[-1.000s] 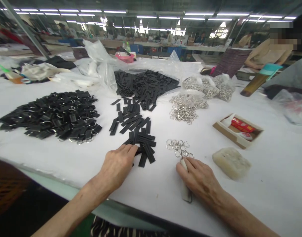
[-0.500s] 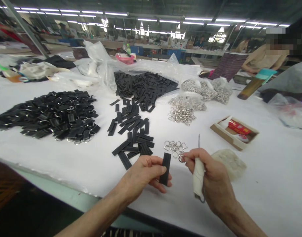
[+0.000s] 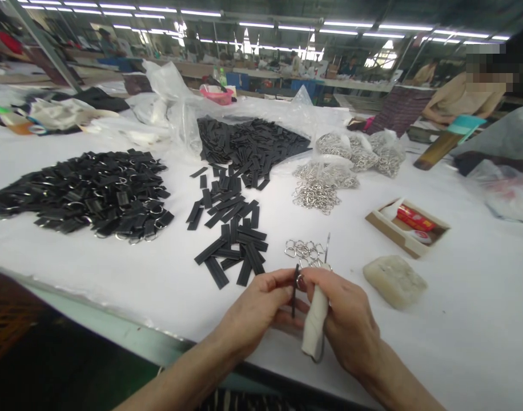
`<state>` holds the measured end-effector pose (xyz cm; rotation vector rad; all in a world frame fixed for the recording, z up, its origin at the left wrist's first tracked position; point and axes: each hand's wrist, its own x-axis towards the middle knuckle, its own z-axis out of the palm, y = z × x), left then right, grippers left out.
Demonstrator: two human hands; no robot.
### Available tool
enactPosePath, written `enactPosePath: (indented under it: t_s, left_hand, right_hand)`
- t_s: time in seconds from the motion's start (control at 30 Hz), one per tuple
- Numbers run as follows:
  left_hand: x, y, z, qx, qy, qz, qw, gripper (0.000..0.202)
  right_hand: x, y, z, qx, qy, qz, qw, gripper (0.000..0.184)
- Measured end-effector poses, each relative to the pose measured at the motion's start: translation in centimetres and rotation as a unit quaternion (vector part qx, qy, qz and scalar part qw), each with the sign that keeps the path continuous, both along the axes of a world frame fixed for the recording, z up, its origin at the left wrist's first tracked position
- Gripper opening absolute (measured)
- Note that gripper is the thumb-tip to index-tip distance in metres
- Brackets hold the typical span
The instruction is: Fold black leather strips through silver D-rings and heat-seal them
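Head view, lower centre of the frame: both hands meet just above the near edge of the table (image 3: 116,274).

1. Left hand (image 3: 257,311): closed. Thumb and fingers pinch one black strip (image 3: 294,291) at its middle.
2. Strip: seen edge-on, so it reads as a thin dark line. Its long axis runs up and down in the frame, upper end toward the right fingertips. It is lifted clear of the table.
3. Right hand (image 3: 349,325): closed round a tool (image 3: 315,325) with a white-wrapped handle. The metal tip points to the top of the frame, past the knuckles.
4. Right thumb and forefinger: they appear to pinch a small ring (image 3: 300,281) against the strip's upper end. The ring is too small to confirm more.
5. Key relation: the strip lies between the two hands, touching both sets of fingertips. The left hand carries it and the right hand meets it from the right side of the frame.

Surroundings:
- Loose rings (image 3: 306,250) lie just above the hands.
- Loose strips (image 3: 231,228) lie above and left of the hands.
- A pile of strips with rings (image 3: 85,194) fills the left of the frame.
- A bag of strips (image 3: 253,145) and bagged rings (image 3: 359,151) sit in the upper centre.
- A pale block (image 3: 394,279) and an open box (image 3: 407,225) lie to the right.
- Another person (image 3: 458,97) sits at the upper right.
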<state>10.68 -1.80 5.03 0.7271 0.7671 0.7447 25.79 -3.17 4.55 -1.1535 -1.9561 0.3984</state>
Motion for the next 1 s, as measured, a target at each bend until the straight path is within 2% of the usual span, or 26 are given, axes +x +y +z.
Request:
enactPosePath:
  t_s: [0.13, 0.23, 0.3, 0.37, 0.47, 0.57, 0.73, 1.0]
  left_hand:
    - [-0.3, 0.0, 0.4, 0.019, -0.028, -0.023, 0.999, 0.044]
    - [-0.4, 0.3, 0.2, 0.012, -0.029, -0.044, 0.999, 0.029]
    - [-0.4, 0.4, -0.1, -0.004, -0.003, -0.027, 1.000, 0.019]
    - [-0.5, 0.4, -0.3, -0.012, 0.035, -0.008, 0.999, 0.017]
    - [-0.5, 0.3, -0.2, -0.004, 0.081, -0.005, 0.997, 0.015]
    - [-0.3, 0.0, 0.3, 0.011, 0.106, -0.024, 0.994, 0.015]
    - [0.2, -0.1, 0.7, 0.017, 0.120, -0.030, 0.992, 0.018]
    - [0.0, -0.3, 0.7, 0.051, 0.142, -0.032, 0.988, 0.019]
  right_hand:
    - [-0.1, 0.0, -0.1, 0.023, -0.040, -0.017, 0.999, 0.016]
    - [-0.2, -0.2, 0.1, -0.011, -0.026, -0.010, 1.000, 0.015]
    - [0.0, -0.3, 0.3, -0.025, -0.013, -0.018, 0.999, 0.013]
    - [0.3, -0.1, 0.7, 0.013, -0.025, -0.050, 0.998, 0.012]
    - [0.8, 0.2, 0.9, 0.128, -0.089, -0.095, 0.983, 0.014]
    - [0.7, 0.3, 0.7, 0.195, -0.150, -0.094, 0.965, 0.018]
    - [-0.3, 0.1, 0.1, 0.244, -0.224, -0.070, 0.941, 0.014]
    - [-0.1, 0.3, 0.6, 0.294, -0.284, -0.006, 0.913, 0.025]
